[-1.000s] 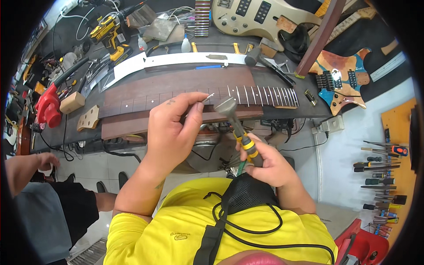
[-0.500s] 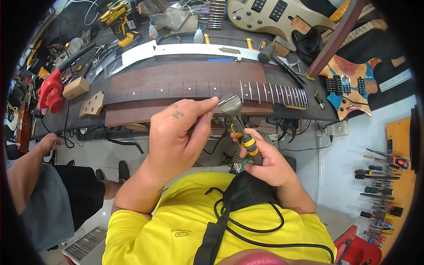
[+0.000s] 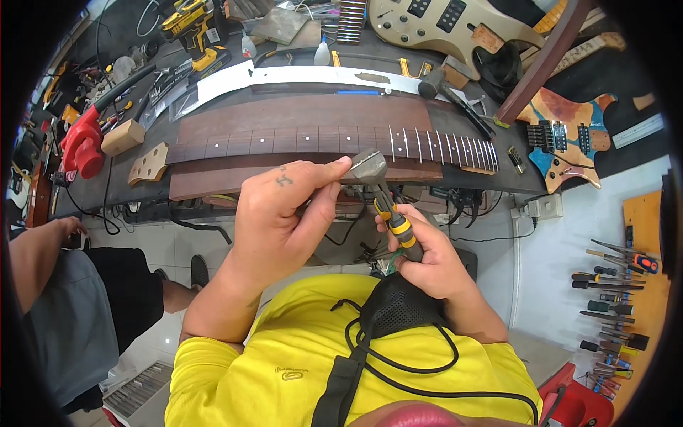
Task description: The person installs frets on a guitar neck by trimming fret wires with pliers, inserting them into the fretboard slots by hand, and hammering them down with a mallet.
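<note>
My right hand (image 3: 437,260) grips pliers (image 3: 370,169) with a broad, flat metal head and black-and-yellow handles. The head points up and away from me. My left hand (image 3: 281,206) has thumb and forefinger pinched at the head's left side, on a short, thin fret wire (image 3: 361,165) that shows as a bright line along the jaws. Just beyond my hands, a guitar neck (image 3: 284,141) lies across a brown board (image 3: 235,114) on the bench. Metal frets (image 3: 441,149) cross its right part; the left part has bare slots and pale dots.
A hammer (image 3: 455,99), a glue bottle (image 3: 321,53), a yellow drill (image 3: 192,32) and a red blower (image 3: 84,146) rest on the bench. Guitar bodies (image 3: 569,139) lie right. Another person (image 3: 71,313) stands at left. Files hang on a wooden wall rack (image 3: 644,320).
My left hand and the pliers' head have shifted very slightly left. My grip on both things stays the same. The person at left has shifted slightly, with the hand drawn back from the bench edge.
</note>
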`<act>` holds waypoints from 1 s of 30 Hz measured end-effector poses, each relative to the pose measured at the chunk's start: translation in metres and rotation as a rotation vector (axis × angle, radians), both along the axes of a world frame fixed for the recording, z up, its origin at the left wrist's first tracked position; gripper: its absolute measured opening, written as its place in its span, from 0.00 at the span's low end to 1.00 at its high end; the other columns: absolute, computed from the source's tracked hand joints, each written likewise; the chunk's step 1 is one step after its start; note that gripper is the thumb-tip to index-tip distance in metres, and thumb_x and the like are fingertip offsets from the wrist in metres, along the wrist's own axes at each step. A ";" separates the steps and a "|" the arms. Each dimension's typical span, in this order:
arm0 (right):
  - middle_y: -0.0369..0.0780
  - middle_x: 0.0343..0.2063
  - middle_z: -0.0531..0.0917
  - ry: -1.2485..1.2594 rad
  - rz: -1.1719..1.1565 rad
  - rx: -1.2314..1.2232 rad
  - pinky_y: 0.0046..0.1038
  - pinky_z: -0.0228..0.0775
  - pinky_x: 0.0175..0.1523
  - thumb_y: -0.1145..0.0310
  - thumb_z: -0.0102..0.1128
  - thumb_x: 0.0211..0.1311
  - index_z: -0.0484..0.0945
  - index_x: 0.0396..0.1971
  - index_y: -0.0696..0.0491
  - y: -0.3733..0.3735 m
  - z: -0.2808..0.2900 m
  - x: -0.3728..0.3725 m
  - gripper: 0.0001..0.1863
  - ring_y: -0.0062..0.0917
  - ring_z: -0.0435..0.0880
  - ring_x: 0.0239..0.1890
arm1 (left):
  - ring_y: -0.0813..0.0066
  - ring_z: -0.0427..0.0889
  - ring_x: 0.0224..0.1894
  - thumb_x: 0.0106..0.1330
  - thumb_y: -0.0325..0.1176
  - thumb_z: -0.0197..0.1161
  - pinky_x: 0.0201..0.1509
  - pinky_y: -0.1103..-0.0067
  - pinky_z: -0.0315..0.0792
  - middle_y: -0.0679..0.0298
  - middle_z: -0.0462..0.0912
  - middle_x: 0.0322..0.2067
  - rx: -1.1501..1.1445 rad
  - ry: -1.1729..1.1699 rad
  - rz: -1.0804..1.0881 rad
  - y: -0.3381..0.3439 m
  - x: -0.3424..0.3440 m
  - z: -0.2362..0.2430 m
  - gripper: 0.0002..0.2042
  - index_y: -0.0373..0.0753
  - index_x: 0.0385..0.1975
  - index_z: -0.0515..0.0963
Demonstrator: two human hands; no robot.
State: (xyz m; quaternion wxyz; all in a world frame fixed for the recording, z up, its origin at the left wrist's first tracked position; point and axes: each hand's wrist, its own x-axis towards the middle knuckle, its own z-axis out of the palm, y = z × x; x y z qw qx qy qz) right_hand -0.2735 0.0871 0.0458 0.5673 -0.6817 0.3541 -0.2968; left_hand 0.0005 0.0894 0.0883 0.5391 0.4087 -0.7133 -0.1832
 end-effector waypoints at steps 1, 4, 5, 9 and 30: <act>0.44 0.59 0.81 -0.011 -0.013 0.012 0.36 0.63 0.74 0.85 0.58 0.45 0.77 0.38 0.55 0.001 0.000 0.001 0.17 0.36 0.73 0.70 | 0.77 0.79 0.27 0.68 0.14 0.64 0.35 0.82 0.70 0.60 0.84 0.28 0.001 0.000 0.000 0.000 0.000 -0.001 0.14 0.28 0.51 0.88; 0.44 0.60 0.80 -0.022 -0.026 0.028 0.36 0.63 0.74 0.85 0.57 0.45 0.76 0.37 0.55 0.001 0.000 0.002 0.17 0.36 0.73 0.71 | 0.79 0.79 0.29 0.70 0.15 0.64 0.36 0.83 0.70 0.61 0.85 0.29 0.004 0.017 -0.001 0.000 -0.001 -0.002 0.13 0.28 0.51 0.88; 0.45 0.60 0.79 -0.024 -0.025 0.033 0.36 0.63 0.74 0.85 0.57 0.45 0.76 0.37 0.55 0.001 0.001 0.003 0.16 0.36 0.73 0.71 | 0.80 0.79 0.29 0.70 0.15 0.64 0.36 0.83 0.70 0.62 0.85 0.29 0.006 0.021 0.007 0.000 -0.002 -0.001 0.13 0.28 0.51 0.88; 0.45 0.63 0.77 -0.019 -0.002 0.017 0.35 0.63 0.74 0.84 0.56 0.45 0.77 0.37 0.56 -0.001 0.003 0.002 0.16 0.36 0.73 0.70 | 0.82 0.78 0.29 0.71 0.16 0.63 0.36 0.83 0.70 0.63 0.85 0.28 0.011 0.020 0.054 0.002 -0.005 -0.004 0.13 0.29 0.51 0.88; 0.49 0.76 0.70 0.050 0.161 -0.021 0.34 0.54 0.82 0.84 0.53 0.47 0.81 0.67 0.58 -0.006 0.010 0.003 0.39 0.39 0.64 0.83 | 0.66 0.76 0.23 0.55 0.10 0.66 0.31 0.74 0.73 0.60 0.76 0.23 -0.341 -0.145 0.251 0.004 -0.011 -0.017 0.21 0.28 0.51 0.84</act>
